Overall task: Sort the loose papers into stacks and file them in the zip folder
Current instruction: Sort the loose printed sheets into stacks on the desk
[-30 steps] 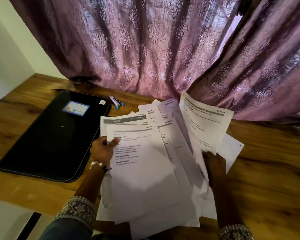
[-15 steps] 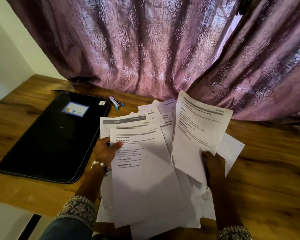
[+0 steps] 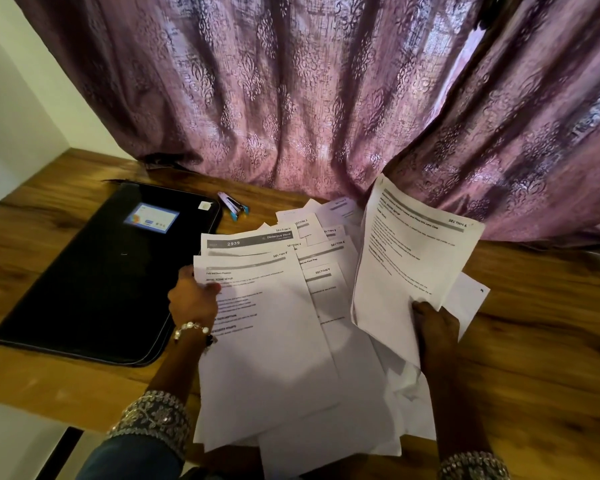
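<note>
Head view: papers [image 3: 291, 341] are lying fanned and overlapping on the wooden tabletop [image 3: 534, 341], right of the black zip folder [image 3: 94, 271]; nothing is stacked yet.
Right hand: right hand [image 3: 437, 330] is pinching one raised sheet [image 3: 406, 268] at its near edge, fingers closed on it, sheet standing tilted off the pile.
Left hand: left hand [image 3: 194, 299] is gripping the left edge of the top sheet [image 3: 257, 323], thumb on its face, fingers seemingly curled under.
Sheet direction: raised sheet's long axis is running away from the person, header end up toward the curtain [image 3: 326, 98], leaning slightly right.
Pile direction: long sides mostly pointing away from the person, headers at the far end, fanning rightward.
Folder: lying flat, looking closed, long axis angled away and rightward; stapler [image 3: 232, 206] just beyond its far corner.
Risk, slide: near ends are overhanging the tabletop edge; dragging the top sheet could be pulling others off.
Risk, crease: single-edge pinch is letting the raised sheet bow and possibly fold.
Risk, mix-up: section labels are partly covered, so a sheet could be landing in the wrong stack.
</note>
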